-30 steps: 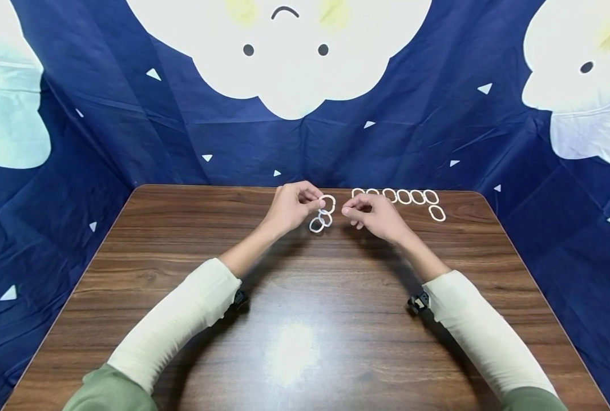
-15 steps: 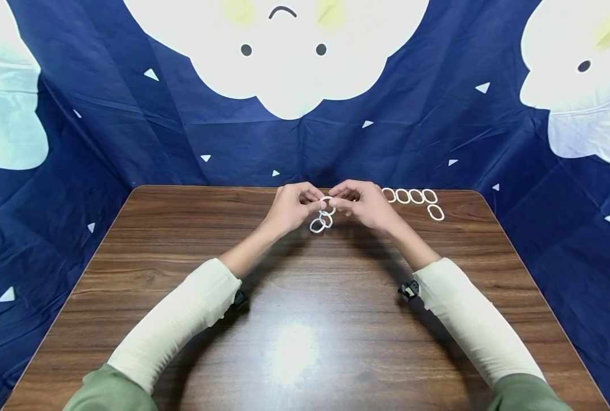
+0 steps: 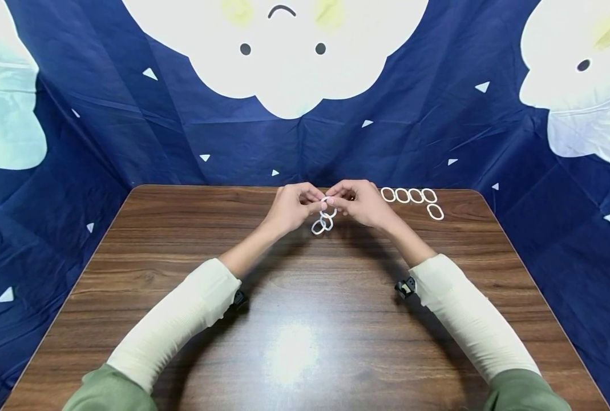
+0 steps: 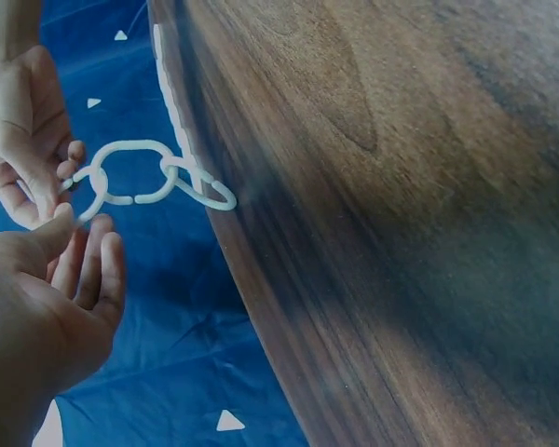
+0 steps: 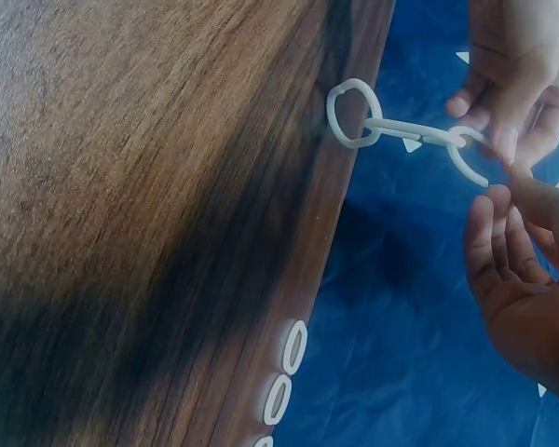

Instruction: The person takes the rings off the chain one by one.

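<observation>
Three white oval chain links hang joined in a short chain. My left hand pinches the top chain link between thumb and fingers. From the other side, my right hand has its thumb and finger on that same link, close to the left fingertips. The middle link and the lowest link dangle below the hands. In the left wrist view, the middle link shows a small gap in one side. Fingertips hide part of the top link.
Several loose white links lie in a row along the back right of the wooden table. One more link lies just in front of the row. A blue cloth hangs behind the table.
My right hand has moved left from beside the chain to the top link, where its fingers meet the left hand's. The left hand has stayed nearly still, holding the chain.
</observation>
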{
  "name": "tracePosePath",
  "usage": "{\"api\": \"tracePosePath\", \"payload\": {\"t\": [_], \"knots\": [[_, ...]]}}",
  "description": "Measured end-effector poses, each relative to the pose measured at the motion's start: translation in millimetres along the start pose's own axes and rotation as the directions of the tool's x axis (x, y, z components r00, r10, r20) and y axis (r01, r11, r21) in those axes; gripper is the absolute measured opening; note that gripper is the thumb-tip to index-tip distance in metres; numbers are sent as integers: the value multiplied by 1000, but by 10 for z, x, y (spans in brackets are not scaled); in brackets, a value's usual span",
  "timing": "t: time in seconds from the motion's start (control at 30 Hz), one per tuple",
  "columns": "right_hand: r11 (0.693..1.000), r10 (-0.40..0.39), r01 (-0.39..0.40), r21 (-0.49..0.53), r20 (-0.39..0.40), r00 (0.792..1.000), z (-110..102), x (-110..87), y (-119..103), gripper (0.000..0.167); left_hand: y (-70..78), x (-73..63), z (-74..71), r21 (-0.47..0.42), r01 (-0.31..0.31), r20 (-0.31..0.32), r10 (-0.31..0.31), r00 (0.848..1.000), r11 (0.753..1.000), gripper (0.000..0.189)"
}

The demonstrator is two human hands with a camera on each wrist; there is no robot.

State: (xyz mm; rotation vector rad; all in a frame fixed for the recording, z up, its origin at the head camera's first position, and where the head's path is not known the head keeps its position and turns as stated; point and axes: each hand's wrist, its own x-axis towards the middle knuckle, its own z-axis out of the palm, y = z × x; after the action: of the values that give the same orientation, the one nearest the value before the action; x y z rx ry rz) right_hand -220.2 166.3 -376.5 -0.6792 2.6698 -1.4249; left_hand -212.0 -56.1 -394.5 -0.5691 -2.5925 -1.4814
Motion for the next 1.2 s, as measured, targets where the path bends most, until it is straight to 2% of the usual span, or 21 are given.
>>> {"api": "tracePosePath", "payload": {"t": [0.4,0.53,0.87,1.2], "knots": [[1000,17,-17,-5,-11,1000,-48,-12,-20,16,-98,-56,-15,48,10,-3,-10,1000,999,13],[1000,24,-24,2,-19,1000,-50,0,-19,18,-127,-91,8,39,18,2,-18,1000,999,13],[1000,27,-27,-5,-43,999,-79,6,-36,20,-137,-171,182,-18,38,16,-38,999,999,16],[999,34,-33,13,-50,998,-76,16,-53,21,-117,-171,356,44,59,-17,-59,998,997,20]]}}
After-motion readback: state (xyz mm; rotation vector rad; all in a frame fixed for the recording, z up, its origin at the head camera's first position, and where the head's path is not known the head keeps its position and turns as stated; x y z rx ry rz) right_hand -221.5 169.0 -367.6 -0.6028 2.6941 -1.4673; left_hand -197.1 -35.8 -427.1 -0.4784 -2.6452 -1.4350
